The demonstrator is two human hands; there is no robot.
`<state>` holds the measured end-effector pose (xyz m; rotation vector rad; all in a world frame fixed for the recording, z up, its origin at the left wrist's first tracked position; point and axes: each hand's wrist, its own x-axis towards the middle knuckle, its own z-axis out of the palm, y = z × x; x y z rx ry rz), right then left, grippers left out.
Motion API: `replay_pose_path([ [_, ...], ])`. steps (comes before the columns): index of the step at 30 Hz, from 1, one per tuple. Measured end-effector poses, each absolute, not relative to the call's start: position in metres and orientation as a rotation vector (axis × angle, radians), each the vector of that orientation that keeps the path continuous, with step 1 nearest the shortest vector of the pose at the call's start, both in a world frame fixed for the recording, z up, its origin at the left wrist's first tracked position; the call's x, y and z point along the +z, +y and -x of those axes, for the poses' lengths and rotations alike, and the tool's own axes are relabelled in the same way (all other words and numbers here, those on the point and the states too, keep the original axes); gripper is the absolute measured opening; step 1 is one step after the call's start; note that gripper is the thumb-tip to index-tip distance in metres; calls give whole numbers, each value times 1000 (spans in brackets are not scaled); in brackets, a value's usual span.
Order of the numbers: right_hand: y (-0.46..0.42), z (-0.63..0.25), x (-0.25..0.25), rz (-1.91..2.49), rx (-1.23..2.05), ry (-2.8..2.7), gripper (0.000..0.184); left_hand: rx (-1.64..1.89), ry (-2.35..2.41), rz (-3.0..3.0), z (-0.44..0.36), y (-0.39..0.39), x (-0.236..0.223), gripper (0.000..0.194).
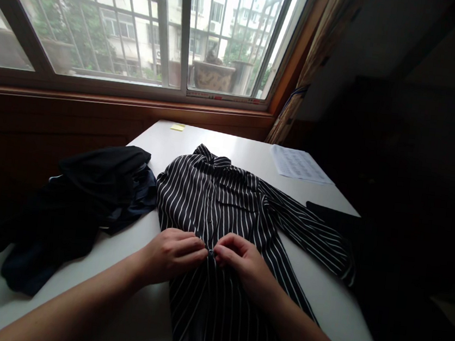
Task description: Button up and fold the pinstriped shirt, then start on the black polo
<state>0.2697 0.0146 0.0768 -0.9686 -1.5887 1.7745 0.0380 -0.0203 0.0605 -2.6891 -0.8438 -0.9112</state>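
Note:
A black shirt with white stripes lies face up on the white table, its collar toward the window. One sleeve stretches out to the right; the other sleeve does not show. Along the front placket, about halfway down, my left hand pinches the cloth with fingers pressed together. Just across from it, my right hand pinches the other side of the placket. The fingertips of both hands nearly meet at a small button. Above the hands the placket lies closed; below them the front edges part slightly.
A heap of dark clothes lies on the left of the white table. Printed sheets rest at the back right, and a yellow sticky note at the far edge. Dark cloth lies at the right edge. A barred window stands behind.

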Motion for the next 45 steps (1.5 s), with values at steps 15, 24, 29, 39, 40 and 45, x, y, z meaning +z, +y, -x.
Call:
replay_pose_path([
  [15,18,-268,70,1003,1948,-1585,28,-790,-790,2683,-39,-20,65,10],
  [24,19,-268,63,978,2044,-1452,25,-769,-773,2664,-39,-21,67,12],
  [29,19,-268,62,966,2068,-1397,26,-757,-779,2673,-37,-20,65,12],
  [39,20,-269,63,972,2061,-1390,26,-767,-778,2664,-36,-20,67,11],
  [40,20,-269,62,972,2057,-1396,27,-770,-778,2658,-36,-20,67,11],
  [45,21,-269,59,955,2053,-1417,29,-790,-783,2653,-37,-19,66,11],
])
